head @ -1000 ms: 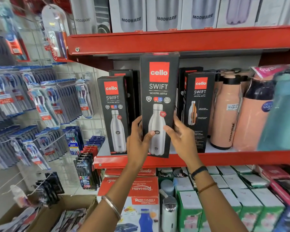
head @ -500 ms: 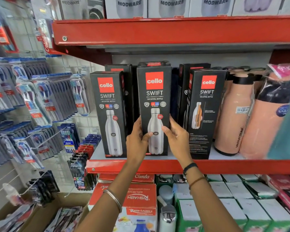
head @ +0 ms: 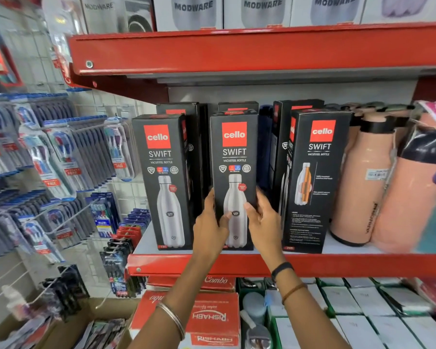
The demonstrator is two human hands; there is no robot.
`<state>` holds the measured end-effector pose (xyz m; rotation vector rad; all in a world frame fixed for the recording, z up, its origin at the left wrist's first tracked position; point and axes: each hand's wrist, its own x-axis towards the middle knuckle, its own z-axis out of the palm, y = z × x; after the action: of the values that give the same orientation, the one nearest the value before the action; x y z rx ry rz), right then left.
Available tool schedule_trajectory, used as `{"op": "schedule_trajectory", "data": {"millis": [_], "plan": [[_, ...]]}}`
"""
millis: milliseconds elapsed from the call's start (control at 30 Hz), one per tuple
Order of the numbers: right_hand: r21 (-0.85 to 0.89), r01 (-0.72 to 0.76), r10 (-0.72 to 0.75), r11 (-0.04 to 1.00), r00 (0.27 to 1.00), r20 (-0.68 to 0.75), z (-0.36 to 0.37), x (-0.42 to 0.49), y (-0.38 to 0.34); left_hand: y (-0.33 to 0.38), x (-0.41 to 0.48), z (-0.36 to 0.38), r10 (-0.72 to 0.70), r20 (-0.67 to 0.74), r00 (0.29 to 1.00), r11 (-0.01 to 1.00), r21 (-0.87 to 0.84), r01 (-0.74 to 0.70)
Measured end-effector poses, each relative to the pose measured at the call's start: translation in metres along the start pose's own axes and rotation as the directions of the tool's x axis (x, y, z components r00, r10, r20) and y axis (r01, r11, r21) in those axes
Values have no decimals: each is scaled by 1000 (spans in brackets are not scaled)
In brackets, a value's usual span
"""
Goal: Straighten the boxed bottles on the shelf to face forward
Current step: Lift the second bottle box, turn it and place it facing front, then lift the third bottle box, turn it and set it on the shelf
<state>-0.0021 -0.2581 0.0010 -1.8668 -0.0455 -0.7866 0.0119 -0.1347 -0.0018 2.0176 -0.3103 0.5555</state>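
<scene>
Three black Cello Swift bottle boxes stand in the front row on the red shelf (head: 337,264). The middle box (head: 234,152) stands upright with its front panel facing me. My left hand (head: 209,222) grips its left edge and my right hand (head: 262,217) grips its right edge, thumbs on the front. The left box (head: 161,177) faces forward, turned slightly. The right box (head: 312,177) is turned, showing a side panel with text. More black boxes stand behind them.
Peach flasks (head: 360,182) stand right of the boxes. Modware boxes (head: 262,8) fill the shelf above. Toothbrush packs (head: 61,159) hang on a grid at left. Red Rishabh cartons (head: 212,318) and green-white boxes (head: 350,306) sit below.
The middle box has gone from held up in front of the shelf to standing on it, between its neighbours. Both hands stayed on its sides.
</scene>
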Motion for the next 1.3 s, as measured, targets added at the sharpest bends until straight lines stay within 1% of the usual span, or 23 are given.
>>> {"op": "schedule_trajectory", "data": {"millis": [67, 133, 200, 267, 300, 333, 367, 400, 433, 467, 533, 567, 633, 667, 733, 800, 967, 1100, 1200, 1300], "plan": [[-9, 20, -20, 1000, 1000, 5, -1, -5, 0, -1, -5, 4, -20, -37, 999, 999, -33, 18], [9, 21, -21, 1000, 1000, 14, -7, -11, 1, 3, -15, 10, -18, -93, 995, 992, -124, 6], [71, 33, -31, 997, 999, -32, -22, -24, 0, 12, -26, 17, 51, -217, 975, 976, -194, -95], [100, 125, -105, 987, 978, -178, -43, -34, -2, 27, -34, 25, 209, -355, 911, 943, -173, -283], [75, 175, -149, 982, 951, -271, -56, -37, -2, 36, -38, 32, 297, -375, 878, 912, -162, -378], [41, 214, -186, 976, 916, -355, -68, -37, 2, 45, -41, 40, 369, -356, 858, 876, -174, -449], [12, 230, -203, 973, 885, -420, -79, -34, 6, 55, -45, 48, 407, -302, 862, 853, -213, -477], [10, 228, -198, 973, 866, -459, -90, -29, 12, 65, -46, 57, 408, -232, 883, 845, -270, -462], [32, 204, -167, 978, 870, -463, -99, -25, 17, 74, -47, 66, 392, -161, 906, 849, -315, -424], [51, 164, -126, 985, 894, -429, -107, -20, 24, 80, -46, 75, 362, -108, 926, 861, -342, -377], [67, 37, -16, 997, 959, -284, -118, -12, 36, 85, -41, 93, 269, -14, 963, 901, -348, -257], [63, -23, 35, 998, 978, -205, -121, -9, 42, 83, -36, 102, 198, 49, 979, 927, -333, -171], [-3, -59, 59, 998, 992, -110, -121, -4, 54, 75, -27, 115, 42, 199, 979, 948, -318, 24], [-43, -51, 47, 998, 996, -82, -121, -2, 60, 69, -24, 119, 2, 244, 970, 949, -307, 76], [-83, -47, 43, 995, 998, -54, -120, 0, 68, 63, -21, 125, -16, 254, 967, 961, -263, 86], [-88, -46, 41, 995, 997, -59, -122, 2, 71, 63, -20, 127, -9, 232, 973, 963, -261, 71], [-37, 19, -22, 999, 997, -75, -134, -6, 58, 68, -26, 122, 69, 215, 974, 947, -320, 4], [43, 39, -36, 998, 997, -64, -141, -17, 34, 92, -45, 104, 37, 195, 980, 915, -402, 45], [134, 58, -42, 989, 992, -119, -141, -28, 15, 115, -62, 86, 44, 193, 980, 909, -414, 41], [171, 99, -65, 980, 979, -193, -149, -37, -2, 129, -73, 64, 100, 197, 975, 908, -418, -9]]}}
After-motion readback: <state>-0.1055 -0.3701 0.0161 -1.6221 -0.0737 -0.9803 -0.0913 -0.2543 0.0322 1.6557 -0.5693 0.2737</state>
